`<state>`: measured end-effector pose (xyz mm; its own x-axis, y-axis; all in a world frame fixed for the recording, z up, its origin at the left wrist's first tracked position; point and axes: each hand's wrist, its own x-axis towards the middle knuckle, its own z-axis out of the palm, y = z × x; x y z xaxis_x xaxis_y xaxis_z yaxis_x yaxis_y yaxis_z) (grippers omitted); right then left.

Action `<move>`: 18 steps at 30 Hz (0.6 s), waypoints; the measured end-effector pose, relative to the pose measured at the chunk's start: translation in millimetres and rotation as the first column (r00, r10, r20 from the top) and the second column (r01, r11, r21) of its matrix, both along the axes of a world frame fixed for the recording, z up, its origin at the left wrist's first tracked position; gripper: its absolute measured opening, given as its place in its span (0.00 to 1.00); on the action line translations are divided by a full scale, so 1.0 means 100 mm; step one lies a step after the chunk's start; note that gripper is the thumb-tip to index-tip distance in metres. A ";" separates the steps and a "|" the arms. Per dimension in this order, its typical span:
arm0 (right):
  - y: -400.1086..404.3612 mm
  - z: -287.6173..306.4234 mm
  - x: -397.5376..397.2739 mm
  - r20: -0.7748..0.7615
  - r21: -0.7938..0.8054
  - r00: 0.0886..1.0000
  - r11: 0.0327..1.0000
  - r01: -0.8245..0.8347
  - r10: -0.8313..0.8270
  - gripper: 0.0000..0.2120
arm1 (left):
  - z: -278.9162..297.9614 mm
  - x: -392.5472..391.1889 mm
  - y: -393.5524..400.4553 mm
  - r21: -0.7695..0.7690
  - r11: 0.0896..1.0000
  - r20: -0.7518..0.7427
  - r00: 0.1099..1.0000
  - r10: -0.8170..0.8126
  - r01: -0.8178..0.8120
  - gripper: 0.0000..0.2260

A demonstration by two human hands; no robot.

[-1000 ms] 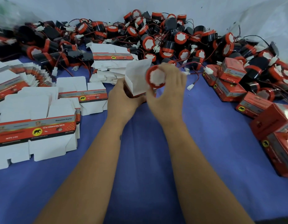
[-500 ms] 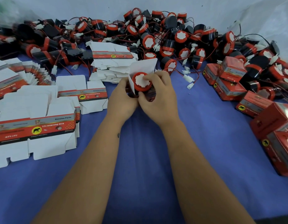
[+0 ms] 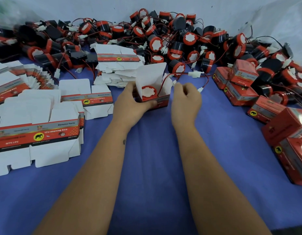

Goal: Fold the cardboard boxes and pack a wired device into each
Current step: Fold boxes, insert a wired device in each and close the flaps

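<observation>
Fingers of left hand (image 3: pixel 130 102) grip open box (image 3: pixel 153 92) at frame centre, horn (image 3: pixel 148 92) inside; right hand (image 3: pixel 185 97) fingers curled, pinching red wire (image 3: pixel 165 78).

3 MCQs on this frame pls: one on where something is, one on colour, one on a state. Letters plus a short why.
1. Where is the horn being packed?
A. Inside the open box
B. On the flat stack
C. In the right hand

2. What colour is the cloth under the arms?
A. Green
B. Blue
C. Yellow

3. The held box is:
A. Taped shut
B. Flat
C. Open on top

Answers:
1 A: its red-and-white face sits between the box walls.
2 B: the bare cloth is blue.
3 C: the lid flap stands up while the left hand grips the box; the right hand is beside it, near the trailing wire.
</observation>
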<state>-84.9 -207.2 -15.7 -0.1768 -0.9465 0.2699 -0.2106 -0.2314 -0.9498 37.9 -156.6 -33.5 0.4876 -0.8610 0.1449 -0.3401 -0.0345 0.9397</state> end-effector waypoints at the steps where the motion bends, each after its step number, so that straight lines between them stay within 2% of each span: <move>1: -0.05 0.01 -0.04 0.146 0.070 0.989 0.997 -0.017 0.006 0.10 | 0.00 0.00 0.00 0.005 1.000 0.002 1.000 -0.004 0.004 0.26; 2: -0.08 0.03 -0.09 0.287 0.119 0.958 0.991 -0.062 0.026 0.03 | 0.00 0.00 -0.01 0.009 1.000 -0.003 1.000 -0.009 0.009 0.25; 4: -0.12 0.08 -0.16 0.477 0.113 0.871 0.974 -0.194 0.118 0.15 | -0.01 0.00 -0.02 0.017 1.000 -0.017 1.000 -0.013 0.013 0.23; 5: -0.13 0.09 -0.18 0.496 0.058 0.850 0.969 -0.239 0.179 0.15 | -0.02 0.01 -0.02 0.019 1.000 -0.023 1.000 -0.012 0.013 0.22; 7: -0.10 0.13 -0.21 0.470 -0.060 0.829 0.948 -0.311 0.302 0.10 | -0.01 0.01 -0.02 0.019 1.000 -0.031 0.999 -0.015 0.015 0.22; 11: -0.04 0.16 -0.20 0.450 -0.179 0.716 0.840 -0.513 0.534 0.18 | -0.01 0.01 -0.02 0.012 1.000 -0.026 0.999 -0.022 0.022 0.21; 18: 0.02 0.20 -0.16 0.288 -0.055 0.773 0.816 -0.575 0.565 0.21 | 0.00 0.01 0.01 0.041 0.995 -0.002 0.996 -0.086 0.086 0.23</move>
<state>-100.8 -205.4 4.1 0.3361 -0.9054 0.2595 0.2234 -0.1910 -0.9558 38.7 -155.9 -33.9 0.4117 -0.9049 0.1085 -0.3433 -0.0436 0.9382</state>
